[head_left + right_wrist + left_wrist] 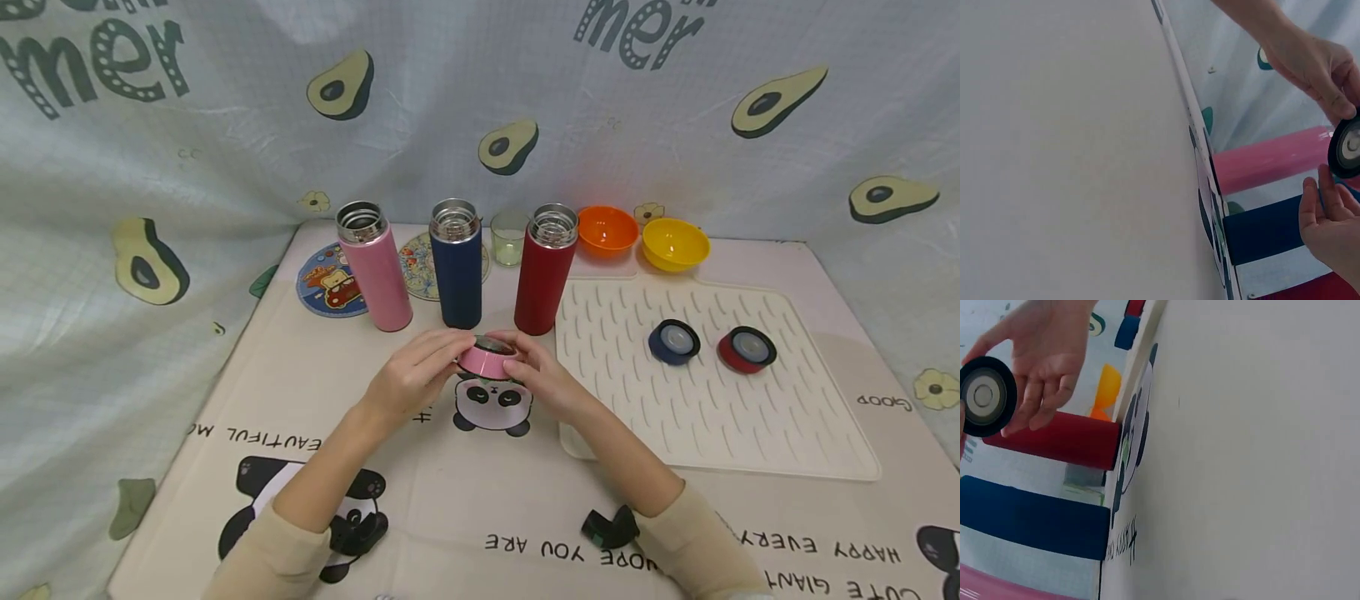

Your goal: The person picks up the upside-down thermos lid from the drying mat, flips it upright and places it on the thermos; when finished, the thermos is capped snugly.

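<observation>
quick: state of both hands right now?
Left hand: pinching the pink lid by its rim.
Right hand: fingers curled round the same lid, holding its other side.

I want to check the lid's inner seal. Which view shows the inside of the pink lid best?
The left wrist view: the pink lid faces the camera, showing its black rim and pale inner disc. The head view shows mainly its pink side between the left hand and right hand. The right wrist view catches only an edge.
</observation>
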The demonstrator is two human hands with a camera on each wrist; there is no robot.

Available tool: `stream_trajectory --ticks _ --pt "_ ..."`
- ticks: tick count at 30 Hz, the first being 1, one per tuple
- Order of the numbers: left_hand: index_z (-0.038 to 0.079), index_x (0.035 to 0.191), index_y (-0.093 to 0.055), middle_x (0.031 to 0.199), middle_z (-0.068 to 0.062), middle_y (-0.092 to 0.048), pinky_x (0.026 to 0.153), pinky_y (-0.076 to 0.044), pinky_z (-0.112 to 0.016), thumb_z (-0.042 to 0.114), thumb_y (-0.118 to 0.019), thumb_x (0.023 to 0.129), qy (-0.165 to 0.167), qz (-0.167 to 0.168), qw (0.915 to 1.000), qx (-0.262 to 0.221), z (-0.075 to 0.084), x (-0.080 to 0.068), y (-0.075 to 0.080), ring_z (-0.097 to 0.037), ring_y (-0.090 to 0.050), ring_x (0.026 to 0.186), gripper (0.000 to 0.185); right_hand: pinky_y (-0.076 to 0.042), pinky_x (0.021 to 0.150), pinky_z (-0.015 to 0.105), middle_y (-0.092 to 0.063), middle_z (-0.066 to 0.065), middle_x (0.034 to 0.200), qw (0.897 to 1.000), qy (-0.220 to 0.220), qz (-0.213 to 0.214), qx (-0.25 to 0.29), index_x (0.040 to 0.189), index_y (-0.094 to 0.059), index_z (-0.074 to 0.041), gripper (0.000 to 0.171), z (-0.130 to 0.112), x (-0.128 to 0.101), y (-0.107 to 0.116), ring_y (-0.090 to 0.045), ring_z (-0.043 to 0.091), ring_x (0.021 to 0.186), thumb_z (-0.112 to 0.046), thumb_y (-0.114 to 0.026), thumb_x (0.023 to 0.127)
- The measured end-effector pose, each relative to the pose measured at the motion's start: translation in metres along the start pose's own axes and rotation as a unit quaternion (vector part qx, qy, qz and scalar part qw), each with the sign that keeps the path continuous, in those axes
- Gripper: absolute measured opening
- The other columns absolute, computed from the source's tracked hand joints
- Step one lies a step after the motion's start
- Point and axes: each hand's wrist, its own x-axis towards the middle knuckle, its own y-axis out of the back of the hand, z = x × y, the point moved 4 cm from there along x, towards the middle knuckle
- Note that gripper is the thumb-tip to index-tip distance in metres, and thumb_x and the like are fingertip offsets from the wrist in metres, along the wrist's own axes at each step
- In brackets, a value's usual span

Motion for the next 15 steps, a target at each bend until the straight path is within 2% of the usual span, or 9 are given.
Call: stream_trajectory --ticks 4,6,10,15 --pt "-0.004 0.109 -0.063 0.107 -0.014 -0.064 0.089 -0.046 -0.03 0.012 -0.054 0.091 -0.074 -0.008 0.9972 0.01 0.0037 0.0005 0.0041 -0.024 -0.059 0.102 0.026 -0.046 0.09 0.032 -0.049 0.014 0.122 0.999 0.022 -0.017 -0.016 0.132 -0.038 0.002 0.067 -0.0019 -0.0019 0.0003 -0.048 0.024 0.109 -0.038 -0.063 0.084" --pt "-0.003 0.109 -0.064 0.107 -0.014 -0.064 0.088 -0.047 -0.03 0.013 -0.051 0.093 -0.094 -0.011 0.9954 0.015 0.0043 0.0003 0.0051 -0.024 -0.059 0.101 0.026 -0.044 0.092 0.03 -0.048 0.015 0.123 0.999 0.028 -0.023 -0.029 0.131 -0.039 0.003 0.065 -0.0033 -0.0029 0.0001 -0.047 0.025 0.112 -0.032 -0.066 0.083" --pt "-0.001 0.109 -0.064 0.107 -0.012 -0.065 0.088 -0.047 -0.031 0.016 -0.049 0.095 -0.106 -0.024 0.9939 0.02 0.0039 -0.0028 0.0043 -0.023 -0.06 0.101 0.027 -0.04 0.097 0.031 -0.048 0.015 0.124 0.998 0.021 -0.024 -0.056 0.129 -0.041 0.003 0.06 -0.0037 -0.0047 0.0005 -0.045 0.026 0.115 -0.025 -0.067 0.083" --pt "0.002 0.111 -0.063 0.108 -0.011 -0.064 0.088 -0.048 -0.033 0.017 -0.054 0.093 -0.096 -0.035 0.9946 0.02 0.0021 -0.0081 0.0034 -0.022 -0.06 0.099 0.025 -0.04 0.097 0.032 -0.05 0.013 0.121 0.997 0.023 -0.013 -0.077 0.127 -0.045 0.001 0.059 -0.0014 -0.0063 0.0016 -0.047 0.025 0.112 -0.028 -0.07 0.081"
